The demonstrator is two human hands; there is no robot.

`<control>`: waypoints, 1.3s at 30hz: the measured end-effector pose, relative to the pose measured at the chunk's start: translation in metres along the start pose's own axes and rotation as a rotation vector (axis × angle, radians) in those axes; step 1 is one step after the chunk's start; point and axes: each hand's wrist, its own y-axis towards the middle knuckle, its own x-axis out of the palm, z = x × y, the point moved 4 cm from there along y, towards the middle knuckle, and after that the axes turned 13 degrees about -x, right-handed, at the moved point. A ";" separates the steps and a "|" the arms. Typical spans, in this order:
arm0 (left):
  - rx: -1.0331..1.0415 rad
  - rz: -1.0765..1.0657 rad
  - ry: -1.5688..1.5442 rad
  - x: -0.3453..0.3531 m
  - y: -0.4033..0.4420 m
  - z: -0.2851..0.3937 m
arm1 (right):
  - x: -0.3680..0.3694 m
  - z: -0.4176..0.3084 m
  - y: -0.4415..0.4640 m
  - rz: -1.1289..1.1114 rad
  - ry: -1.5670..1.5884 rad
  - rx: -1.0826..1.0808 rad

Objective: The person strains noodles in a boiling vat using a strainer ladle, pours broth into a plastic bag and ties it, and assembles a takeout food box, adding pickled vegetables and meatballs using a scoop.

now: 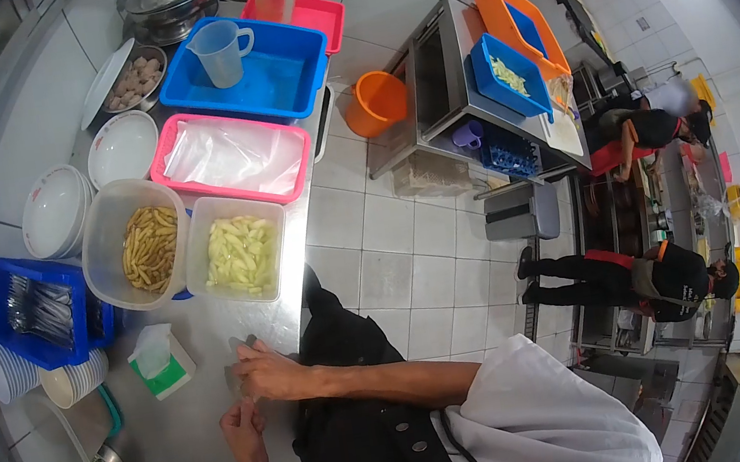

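Note:
My right hand (274,374) is over the steel counter (181,437), its fingers bent inward. Just below it, my left hand (244,430) has its fingertips pinched together, close to the right fingers. Grey shapes show by the right fingertips; whether these are a thin object or reflections is unclear. Nearest to the hands stands a green and white tissue box (166,373) with a tissue sticking out. Farther along sit a clear tub of pale green cut pieces (241,254) and a tub of brownish-yellow strips (152,249).
Pink tray (232,156) holds plastic bags; a blue tray (282,78) holds a clear jug (222,51). White bowls (55,212), a blue cutlery basket (36,311) and stacked cups (76,378) line the wall. An orange bucket (376,104) is on the floor. Two people (680,282) work at right.

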 end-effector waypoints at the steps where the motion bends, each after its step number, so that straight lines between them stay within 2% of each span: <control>1: -0.003 -0.002 0.000 0.000 0.000 0.002 | -0.001 -0.002 -0.001 0.037 -0.010 -0.015; 3: 0.020 -0.010 0.055 -0.001 -0.001 0.009 | -0.003 -0.001 -0.004 0.074 -0.025 -0.030; 5: 0.020 -0.011 0.038 -0.004 -0.001 0.010 | -0.014 -0.005 -0.008 0.022 0.164 -0.047; 6: 0.022 -0.011 0.023 -0.006 -0.001 0.010 | -0.011 -0.002 -0.010 0.024 0.157 -0.044; 9: 0.028 0.043 0.070 -0.011 -0.002 0.006 | -0.001 -0.001 -0.013 0.159 0.160 -0.113; 13: 0.066 -0.066 0.059 -0.014 0.000 0.000 | 0.000 -0.004 -0.011 0.185 0.129 -0.109; 17: 0.102 -0.031 0.078 -0.022 -0.001 -0.008 | 0.004 -0.001 -0.008 0.150 0.173 -0.079; 19: 0.118 -0.041 0.086 -0.022 -0.002 -0.005 | 0.008 0.003 -0.010 0.076 0.067 -0.127; 21: 0.321 -0.133 0.026 -0.021 -0.021 0.019 | 0.016 0.024 -0.031 0.074 0.030 -0.113; 22: 0.319 -0.127 0.029 -0.022 -0.026 0.027 | 0.018 0.026 -0.035 0.060 0.000 -0.111; 24: 0.322 0.204 0.417 -0.022 -0.022 0.043 | 0.021 0.023 -0.033 0.097 0.038 -0.161; 25: 0.329 0.204 0.419 -0.024 -0.018 0.038 | 0.022 0.016 -0.029 0.140 0.090 -0.202; 27: 0.498 0.365 1.043 -0.019 -0.008 0.027 | 0.016 0.001 -0.015 0.186 0.051 -0.206; 28: 0.505 0.359 1.047 -0.016 -0.009 0.026 | 0.016 -0.003 -0.010 0.231 0.021 -0.202; 30: 0.361 0.353 1.081 -0.008 -0.011 0.016 | 0.027 -0.005 -0.003 0.209 0.037 -0.187; 34: 0.430 0.243 1.010 0.001 -0.018 0.018 | 0.025 -0.010 -0.002 0.199 0.108 -0.149; 36: 0.249 0.144 0.784 -0.014 -0.004 0.002 | 0.023 -0.009 -0.003 0.198 0.106 -0.138; 37: 0.247 0.143 0.790 -0.015 -0.007 0.003 | 0.022 -0.009 -0.004 0.231 0.102 -0.146; 39: -0.029 -0.020 0.272 -0.015 -0.009 -0.001 | 0.022 -0.008 -0.005 0.266 0.090 -0.153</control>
